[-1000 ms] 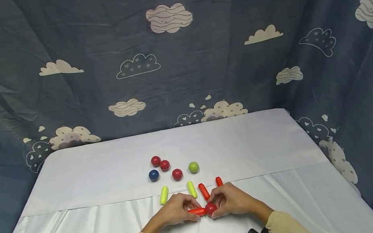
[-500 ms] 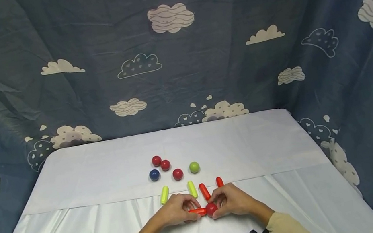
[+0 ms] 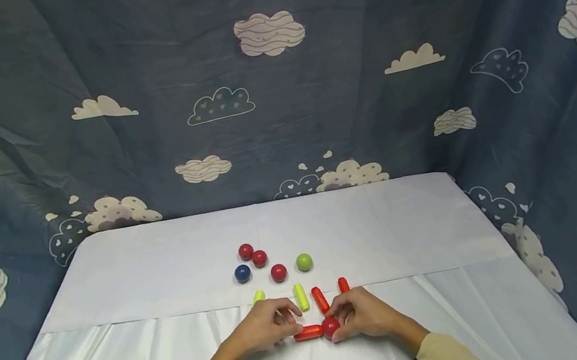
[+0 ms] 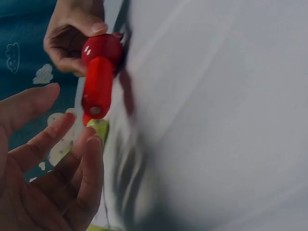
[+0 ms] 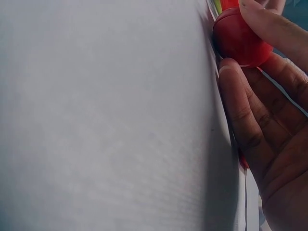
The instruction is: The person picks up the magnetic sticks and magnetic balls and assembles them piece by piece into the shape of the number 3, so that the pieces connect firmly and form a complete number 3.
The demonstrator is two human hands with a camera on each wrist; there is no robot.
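Observation:
My right hand (image 3: 365, 315) pinches a glossy red ball (image 3: 331, 327) between thumb and fingers. One end of a short orange-red stick (image 3: 308, 333) touches the ball's left side. In the left wrist view, the stick's near end (image 4: 96, 109) has a small pale disc. Just left of the stick, my left hand (image 3: 266, 325) has its fingers loosely bent and apart, holding nothing. Seen from the left wrist, a gap separates the left fingertips (image 4: 94, 140) from the stick. The right wrist view shows thumb and fingers around the ball (image 5: 243, 38).
Beyond the hands lie two red sticks (image 3: 320, 299) and two yellow-green sticks (image 3: 301, 297), the left one partly hidden by my left hand. Farther back sit three red balls (image 3: 279, 273), a blue ball (image 3: 243, 273) and a green ball (image 3: 304, 262) on the white cloth (image 3: 140, 279).
My left hand has let go of the red stick and shifted slightly left, covering more of the left yellow-green stick. The right hand still pinches the red ball.

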